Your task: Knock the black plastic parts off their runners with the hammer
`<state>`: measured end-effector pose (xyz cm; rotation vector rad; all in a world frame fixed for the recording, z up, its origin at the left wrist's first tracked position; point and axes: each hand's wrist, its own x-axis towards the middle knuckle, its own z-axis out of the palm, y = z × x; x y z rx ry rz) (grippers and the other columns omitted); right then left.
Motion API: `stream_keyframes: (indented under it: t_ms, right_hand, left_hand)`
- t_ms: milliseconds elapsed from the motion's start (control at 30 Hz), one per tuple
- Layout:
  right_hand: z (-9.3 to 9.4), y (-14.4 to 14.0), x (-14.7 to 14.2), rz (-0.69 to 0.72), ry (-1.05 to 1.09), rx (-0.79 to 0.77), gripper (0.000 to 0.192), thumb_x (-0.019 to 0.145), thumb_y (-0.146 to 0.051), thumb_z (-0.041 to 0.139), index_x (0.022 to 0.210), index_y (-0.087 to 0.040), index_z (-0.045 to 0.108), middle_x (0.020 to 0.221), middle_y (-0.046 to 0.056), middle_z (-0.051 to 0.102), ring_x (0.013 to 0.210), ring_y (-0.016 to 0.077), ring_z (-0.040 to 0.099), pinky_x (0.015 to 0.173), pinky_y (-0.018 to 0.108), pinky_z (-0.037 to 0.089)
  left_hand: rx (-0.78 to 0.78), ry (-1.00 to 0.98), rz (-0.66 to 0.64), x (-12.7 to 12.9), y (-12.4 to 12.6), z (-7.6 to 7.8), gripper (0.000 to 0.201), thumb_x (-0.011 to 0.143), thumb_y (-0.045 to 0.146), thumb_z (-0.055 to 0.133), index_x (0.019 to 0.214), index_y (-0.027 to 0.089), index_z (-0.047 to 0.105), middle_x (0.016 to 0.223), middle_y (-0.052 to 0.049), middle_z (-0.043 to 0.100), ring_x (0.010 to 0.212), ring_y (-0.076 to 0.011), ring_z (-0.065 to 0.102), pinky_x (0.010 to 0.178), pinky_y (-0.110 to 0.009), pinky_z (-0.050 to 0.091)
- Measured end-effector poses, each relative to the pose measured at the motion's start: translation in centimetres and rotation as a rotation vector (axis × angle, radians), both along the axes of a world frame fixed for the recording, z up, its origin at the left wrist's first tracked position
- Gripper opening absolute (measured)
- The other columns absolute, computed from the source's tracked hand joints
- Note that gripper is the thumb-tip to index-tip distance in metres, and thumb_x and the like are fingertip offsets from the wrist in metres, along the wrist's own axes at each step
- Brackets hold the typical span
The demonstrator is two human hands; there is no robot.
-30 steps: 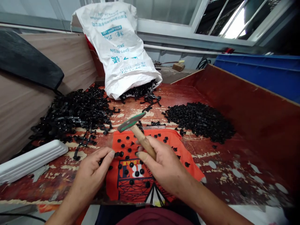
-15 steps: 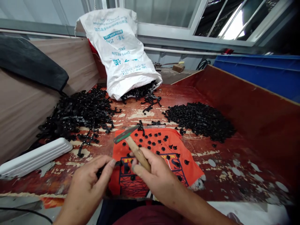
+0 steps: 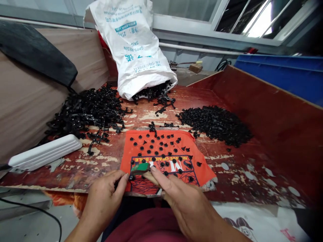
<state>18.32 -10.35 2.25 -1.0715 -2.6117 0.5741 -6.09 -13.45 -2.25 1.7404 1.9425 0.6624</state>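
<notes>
My right hand (image 3: 183, 198) is wrapped around the wooden handle of a small hammer. The hammer's green-painted head (image 3: 141, 168) is low over the near part of an orange printed cloth (image 3: 205, 173), close to my left fingertips. At the cloth's left edge, my left hand (image 3: 106, 195) pinches a black plastic piece (image 3: 116, 183), mostly hidden by the fingers. One small black round part (image 3: 131, 177) sits just beyond those fingertips. Several similar black pegs (image 3: 151, 147) stand spread across the cloth.
A white sack (image 3: 141, 43) spills black plastic pieces at the back. Joined black pieces (image 3: 88, 111) heap at left; small loose ones (image 3: 217, 124) heap at right. A white ridged plastic bar (image 3: 47, 151) lies at left. A red board (image 3: 272, 117) walls the right side, before a blue crate (image 3: 280, 77).
The hammer head has come down from over the middle of the cloth toward my left fingertips. My left hand keeps its pinch. The camera view has shifted somewhat.
</notes>
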Motion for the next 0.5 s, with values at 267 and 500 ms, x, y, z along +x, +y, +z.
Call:
stream_keyframes:
  t_ms: [267, 500]
  right_hand:
    - [-0.39, -0.25, -1.07, -0.002, -0.16, 0.034, 0.08, 0.089, -0.006, 0.044, 0.159, -0.036, 0.019, 0.1, 0.006, 0.073, 0.077, 0.0188, 0.071, 0.069, 0.026, 0.057]
    - [-0.33, -0.35, -0.99, -0.028, -0.033, -0.016, 0.07, 0.093, -0.01, 0.043, 0.157, -0.035, 0.03, 0.096, 0.007, 0.075, 0.073, 0.0203, 0.071, 0.07, 0.029, 0.059]
  left_hand:
    - [0.018, 0.032, 0.01, -0.29, -0.15, 0.04, 0.039, 0.096, 0.039, 0.041, 0.07, 0.023, 0.066, 0.073, -0.004, 0.072, 0.07, -0.0194, 0.066, 0.067, -0.027, 0.045]
    - [0.002, 0.019, 0.012, -0.56, -0.26, 0.41, 0.039, 0.096, 0.04, 0.041, 0.075, 0.022, 0.069, 0.077, -0.003, 0.074, 0.074, -0.0204, 0.069, 0.068, -0.027, 0.045]
